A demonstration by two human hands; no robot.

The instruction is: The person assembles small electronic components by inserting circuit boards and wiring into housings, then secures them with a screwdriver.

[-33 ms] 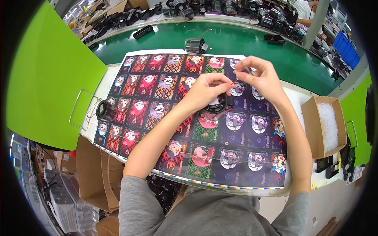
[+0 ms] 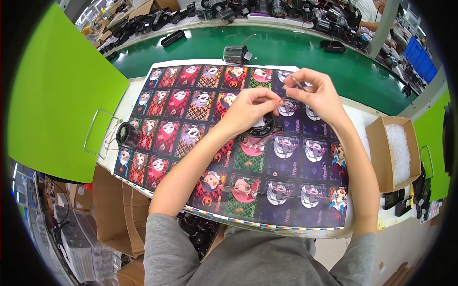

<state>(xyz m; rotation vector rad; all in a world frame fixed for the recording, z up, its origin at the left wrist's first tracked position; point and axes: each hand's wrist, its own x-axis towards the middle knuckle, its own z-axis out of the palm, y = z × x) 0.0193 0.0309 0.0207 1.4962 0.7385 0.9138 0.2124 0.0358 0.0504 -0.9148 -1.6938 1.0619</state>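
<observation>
My left hand (image 2: 255,108) is closed in a pinch over a round black housing (image 2: 267,127), and a thin reddish wire end shows at its fingertips. The housing rests on the printed sheet, partly covered by that hand. Just to the right, my right hand (image 2: 310,90) is also closed, thumb against fingers, with a thin strand-like thing showing among them, too fine to name. The fingertips of both hands are close together but apart. Under them spreads a large sheet of printed character cards (image 2: 190,140).
A clear-and-black cylinder (image 2: 234,55) stands beyond the sheet, and another black cylinder (image 2: 128,135) with wires lies at its left. At right is a cardboard box (image 2: 379,152) of small clear pieces. A green belt (image 2: 281,43) runs behind; a green panel (image 2: 62,95) rises at left.
</observation>
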